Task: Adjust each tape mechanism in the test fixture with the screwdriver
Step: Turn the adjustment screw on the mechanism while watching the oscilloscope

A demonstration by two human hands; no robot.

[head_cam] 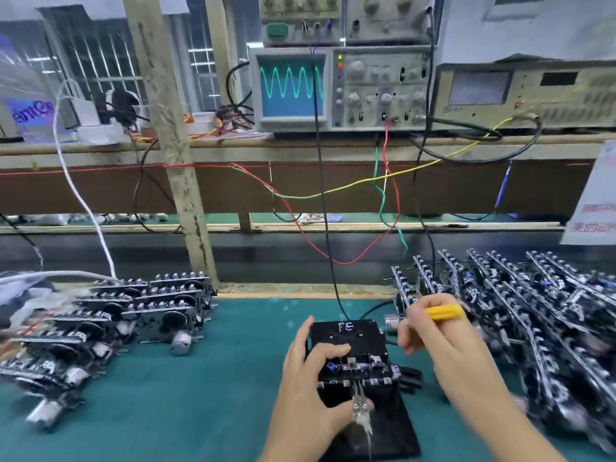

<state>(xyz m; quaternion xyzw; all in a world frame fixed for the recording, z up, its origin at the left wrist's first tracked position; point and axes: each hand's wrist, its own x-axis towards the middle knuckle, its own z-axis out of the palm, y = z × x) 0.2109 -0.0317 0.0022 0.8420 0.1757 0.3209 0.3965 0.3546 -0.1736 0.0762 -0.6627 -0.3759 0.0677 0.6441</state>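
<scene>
Centrally, near the front edge of the green bench mat [213,388], sits the black box-shaped test fixture [346,338], chalked "FE" on its top, with one tape mechanism of black plastic and metal [358,371] seated in its near side. The left hand [310,381] lies over the fixture's left side, fingers resting on top, its thumb apparently pinching a clear-handled slim tool [360,408] whose tip points into the mechanism. The right hand [433,331] hovers just right of the fixture, fingers curled around a yellow ribbed screwdriver handle [445,311]; its blade is hidden.

I judge the step in hand to be the adjustment of this one seated mechanism, with the yellow screwdriver not yet at the screw. The next move calls for bringing the blade down onto the adjusting screw while the left hand steadies the fixture, probably watching the trace.

Counting outward: one fixture, one mechanism in it, two hand tools. One stack of mechanisms [110,321] lies to the left and one leaning row [520,301] to the right; each holds too many to count surely. Behind, one grey oscilloscope [293,85] shows a green sine wave of about four peaks.
</scene>
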